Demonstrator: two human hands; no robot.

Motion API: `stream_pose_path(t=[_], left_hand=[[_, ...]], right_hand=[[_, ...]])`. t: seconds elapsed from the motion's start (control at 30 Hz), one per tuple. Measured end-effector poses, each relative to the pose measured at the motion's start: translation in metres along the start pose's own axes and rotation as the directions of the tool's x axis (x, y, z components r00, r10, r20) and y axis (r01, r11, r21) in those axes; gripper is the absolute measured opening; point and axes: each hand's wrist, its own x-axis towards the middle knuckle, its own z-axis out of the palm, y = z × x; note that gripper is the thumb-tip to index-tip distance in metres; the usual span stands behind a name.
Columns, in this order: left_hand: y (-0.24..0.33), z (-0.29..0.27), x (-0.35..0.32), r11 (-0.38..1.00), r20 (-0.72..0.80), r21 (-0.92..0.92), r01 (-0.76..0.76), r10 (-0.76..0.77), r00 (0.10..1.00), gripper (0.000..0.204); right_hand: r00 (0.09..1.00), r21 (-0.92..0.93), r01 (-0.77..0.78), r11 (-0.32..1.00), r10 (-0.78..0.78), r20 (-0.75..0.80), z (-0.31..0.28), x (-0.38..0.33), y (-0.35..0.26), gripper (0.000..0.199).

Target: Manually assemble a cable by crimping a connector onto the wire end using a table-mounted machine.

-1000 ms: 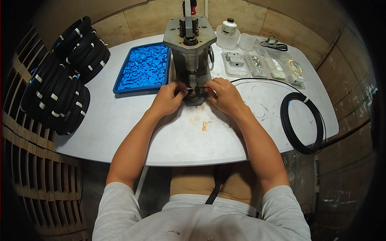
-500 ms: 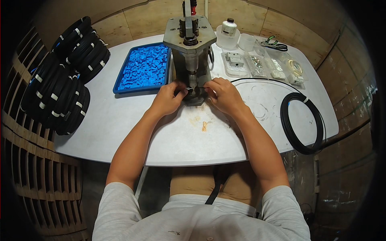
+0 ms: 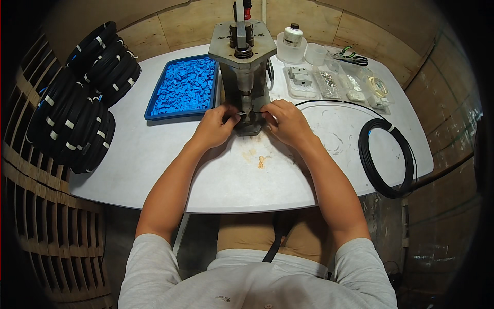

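A metal bench press stands at the middle of the table, its ram pointing down at a small base. My left hand is on the left side of the base, thumb and fingers pinched on a small shiny piece too small to name. On the other side, my right hand pinches the end of a black cable, its tip pointing in under the ram. That cable leads from behind my right hand to a black coil on the table's right. Where piece and cable tip meet is too small to make out.
Left of the press lies a blue tray full of small blue parts. Bundled black cable coils are stacked at the far left. At the back right are a white bottle, small plastic containers, a tape roll and green-handled pliers.
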Motion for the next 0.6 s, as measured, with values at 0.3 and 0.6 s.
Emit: stream_pose_path(t=[0.3, 0.6], left_hand=[[-0.0047, 0.0016, 0.0011, 1.000, -0.008, -0.001, -0.013, 0.013, 1.000, 0.023], [-0.0045, 0.0010, 0.0008, 1.000, -0.007, -0.001, -0.008, 0.008, 1.000, 0.024]], right_hand=[[1.000, -0.006, -0.006, 1.000, 0.006, 0.009, -0.0012, 0.0000, -0.0009, 0.009], [1.000, 0.002, 0.004, 1.000, -0.004, 0.011, -0.0002, 0.0004, -0.0003, 0.009]])
